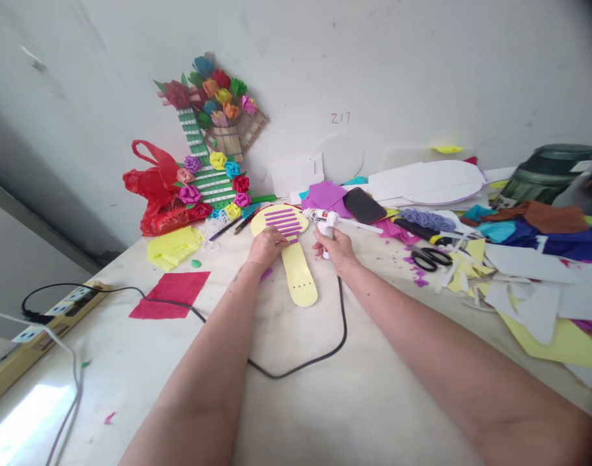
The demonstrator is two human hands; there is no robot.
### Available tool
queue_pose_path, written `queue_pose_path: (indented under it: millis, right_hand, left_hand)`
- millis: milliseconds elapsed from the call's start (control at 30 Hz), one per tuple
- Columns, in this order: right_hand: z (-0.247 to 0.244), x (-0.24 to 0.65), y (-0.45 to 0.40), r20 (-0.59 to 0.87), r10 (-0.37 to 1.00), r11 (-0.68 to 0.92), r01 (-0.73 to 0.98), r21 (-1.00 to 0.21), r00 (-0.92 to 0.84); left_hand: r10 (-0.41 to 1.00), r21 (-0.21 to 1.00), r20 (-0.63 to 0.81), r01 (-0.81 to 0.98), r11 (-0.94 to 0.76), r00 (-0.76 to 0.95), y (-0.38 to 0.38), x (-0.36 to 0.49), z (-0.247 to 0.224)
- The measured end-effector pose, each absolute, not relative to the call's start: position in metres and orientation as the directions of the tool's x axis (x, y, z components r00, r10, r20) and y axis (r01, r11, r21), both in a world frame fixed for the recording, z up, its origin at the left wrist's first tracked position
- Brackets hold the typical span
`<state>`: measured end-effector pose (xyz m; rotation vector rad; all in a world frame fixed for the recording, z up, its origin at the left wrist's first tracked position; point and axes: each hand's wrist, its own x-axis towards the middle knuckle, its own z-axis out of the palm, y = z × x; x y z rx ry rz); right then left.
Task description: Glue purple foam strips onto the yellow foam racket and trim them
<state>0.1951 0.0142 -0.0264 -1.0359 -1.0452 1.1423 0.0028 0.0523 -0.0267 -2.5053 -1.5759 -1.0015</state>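
Observation:
A pale yellow paddle-shaped cutout (298, 268) lies on the table, its wide end away from me and crossed by several purple strips (282, 219). My left hand (267, 247) rests at the lower left of that wide end, fingers pinched together at the lowest strip; what they grip is too small to make out. My right hand (338, 249) is wrapped round the handle of a white glue gun (327, 223). Its nozzle points left, close over the cutout's right edge, and a white glue stick (361, 225) sticks out behind. One purple strip (266, 275) lies below my left hand.
A black cord (296, 373) loops across the table to a power strip (57, 323) at left. Paper-flower decorations (213, 149) and a red bag (154, 188) stand at the wall. Scissors (431, 259), a phone (364, 206), paper scraps (543, 304) and a dark jar (543, 175) lie right.

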Motion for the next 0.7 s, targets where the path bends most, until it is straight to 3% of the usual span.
queue_pose_path:
  millis: [167, 333, 533, 700]
  right_hand:
    - [-0.026, 0.195, 0.013, 0.105, 0.989, 0.123, -0.176, -0.977, 0.109]
    - [-0.026, 0.195, 0.013, 0.109, 0.988, 0.127, -0.176, -0.976, 0.111]
    - [-0.028, 0.196, 0.014, 0.125, 0.987, 0.142, -0.173, -0.975, 0.105]
    - [-0.028, 0.194, 0.013, 0.120, 0.989, 0.135, -0.205, -0.969, 0.083]
  left_hand:
    - [0.782, 0.269, 0.538, 0.814, -0.514, 0.316, 0.053, 0.003, -0.028]
    - [0.771, 0.326, 0.570, 0.783, -0.530, 0.284, 0.051, 0.001, -0.023]
    - [0.814, 0.413, 0.579, 0.841, -0.350, 0.054, 0.042, -0.012, -0.015]
    - [0.855, 0.380, 0.507, 0.862, -0.335, 0.109, 0.041, -0.012, -0.018]
